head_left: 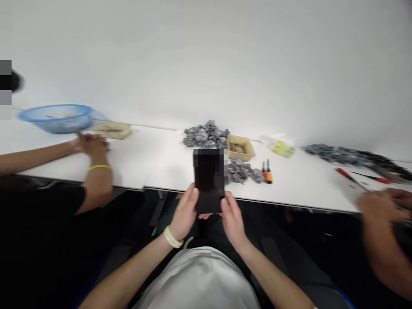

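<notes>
A black phone (209, 184) stands upright between my two hands, its dark face toward me and its upper end blurred by pixel blocks. My left hand (185, 210) grips its lower left side with the thumb along the edge. On the lower right side, my right hand (233, 221) is closed round it in the same way. Some fingertips show under its bottom edge. Behind the phone, a heap of small grey metal parts (206, 135) lies on the white table (161, 167), and more grey parts (240, 171) lie to the right.
A beige tray (249, 150) sits beside the heap, with two screwdrivers (268, 175) nearby. At left are a blue basket (58, 126), a beige box (120, 132) and a co-worker's hands (93, 143). At right, another person's hands (380, 206) are near red-handled tools (346, 174).
</notes>
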`<state>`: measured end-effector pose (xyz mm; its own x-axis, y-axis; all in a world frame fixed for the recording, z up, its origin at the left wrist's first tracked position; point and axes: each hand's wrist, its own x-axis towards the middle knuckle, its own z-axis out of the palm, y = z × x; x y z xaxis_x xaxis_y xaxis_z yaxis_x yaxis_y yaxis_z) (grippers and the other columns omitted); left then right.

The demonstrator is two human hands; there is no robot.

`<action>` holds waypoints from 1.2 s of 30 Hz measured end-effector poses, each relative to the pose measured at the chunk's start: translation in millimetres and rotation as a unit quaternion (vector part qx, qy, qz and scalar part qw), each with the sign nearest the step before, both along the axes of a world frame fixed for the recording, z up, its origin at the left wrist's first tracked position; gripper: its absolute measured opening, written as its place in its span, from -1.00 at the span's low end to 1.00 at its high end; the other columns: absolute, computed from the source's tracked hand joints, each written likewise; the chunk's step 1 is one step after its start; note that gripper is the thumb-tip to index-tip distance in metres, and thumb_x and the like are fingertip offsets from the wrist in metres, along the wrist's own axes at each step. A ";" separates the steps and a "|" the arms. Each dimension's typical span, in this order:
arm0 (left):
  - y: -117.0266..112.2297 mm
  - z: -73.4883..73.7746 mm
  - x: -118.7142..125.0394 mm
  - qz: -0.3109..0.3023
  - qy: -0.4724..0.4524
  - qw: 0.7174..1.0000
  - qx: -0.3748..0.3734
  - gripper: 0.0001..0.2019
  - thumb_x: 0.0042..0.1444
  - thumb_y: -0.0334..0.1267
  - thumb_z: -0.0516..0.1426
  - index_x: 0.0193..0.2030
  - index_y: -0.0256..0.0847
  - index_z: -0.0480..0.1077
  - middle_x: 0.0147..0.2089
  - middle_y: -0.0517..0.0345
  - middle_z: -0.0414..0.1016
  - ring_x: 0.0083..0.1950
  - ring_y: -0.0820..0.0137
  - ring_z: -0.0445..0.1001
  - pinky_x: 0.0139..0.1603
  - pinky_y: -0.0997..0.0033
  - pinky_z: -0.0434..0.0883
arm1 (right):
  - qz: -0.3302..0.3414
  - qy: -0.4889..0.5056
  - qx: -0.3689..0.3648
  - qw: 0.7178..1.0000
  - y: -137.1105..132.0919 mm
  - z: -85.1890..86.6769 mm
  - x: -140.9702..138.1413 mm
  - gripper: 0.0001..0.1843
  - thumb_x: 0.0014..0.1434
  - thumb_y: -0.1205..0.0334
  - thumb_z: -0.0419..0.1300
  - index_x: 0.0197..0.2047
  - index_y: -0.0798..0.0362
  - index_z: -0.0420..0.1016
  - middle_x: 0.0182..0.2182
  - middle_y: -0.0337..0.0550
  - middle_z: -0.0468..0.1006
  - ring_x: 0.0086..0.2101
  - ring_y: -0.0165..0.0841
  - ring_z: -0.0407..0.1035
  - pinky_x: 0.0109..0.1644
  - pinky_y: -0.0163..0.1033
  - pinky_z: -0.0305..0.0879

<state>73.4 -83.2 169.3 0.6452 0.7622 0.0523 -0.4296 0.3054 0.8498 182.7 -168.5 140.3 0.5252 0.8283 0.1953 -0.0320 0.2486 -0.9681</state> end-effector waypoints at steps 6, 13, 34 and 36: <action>-1.6 3.3 -1.1 -0.018 -0.023 0.999 -0.032 -0.60 0.20 0.13 0.16 -0.05 -0.15 0.32 -0.48 0.32 0.26 -0.60 0.55 0.20 -0.60 0.50 0.19 | -0.033 -0.094 0.024 0.995 -6.9 -1.9 -3.5 -0.60 0.38 -0.07 0.03 0.10 -0.04 0.43 -0.14 -0.08 0.61 -0.11 -0.17 0.51 -0.05 -0.10 0.46; -4.9 12.3 -10.2 -0.041 -0.039 0.995 -0.077 -0.61 0.14 0.14 0.21 -0.11 -0.10 0.33 -0.49 0.30 0.29 -0.58 0.54 0.21 -0.60 0.51 0.21 | 0.026 -0.181 0.037 0.982 -21.7 17.8 -7.5 -0.61 0.46 0.10 -0.05 0.26 -0.10 0.35 0.06 -0.13 0.56 0.04 -0.25 0.44 0.08 -0.21 0.38; -10.0 16.7 -14.7 -0.106 -0.060 0.980 -0.160 -0.64 0.18 0.07 0.20 -0.03 -0.11 0.41 -0.47 0.28 0.36 -0.59 0.56 0.26 -0.62 0.61 0.21 | 0.070 -0.194 0.038 0.978 -42.5 32.8 -13.4 -0.59 0.45 0.13 -0.01 0.32 -0.15 0.24 0.01 -0.18 0.56 -0.06 -0.29 0.45 -0.09 -0.27 0.37; -11.4 18.3 -15.0 -0.107 -0.059 0.979 -0.165 -0.65 0.20 0.06 0.19 -0.03 -0.12 0.41 -0.45 0.25 0.38 -0.57 0.55 0.28 -0.62 0.62 0.20 | 0.066 -0.197 0.027 0.978 -44.3 35.3 -14.0 -0.58 0.45 0.12 -0.01 0.32 -0.12 0.25 -0.03 -0.15 0.57 -0.16 -0.30 0.47 -0.11 -0.25 0.38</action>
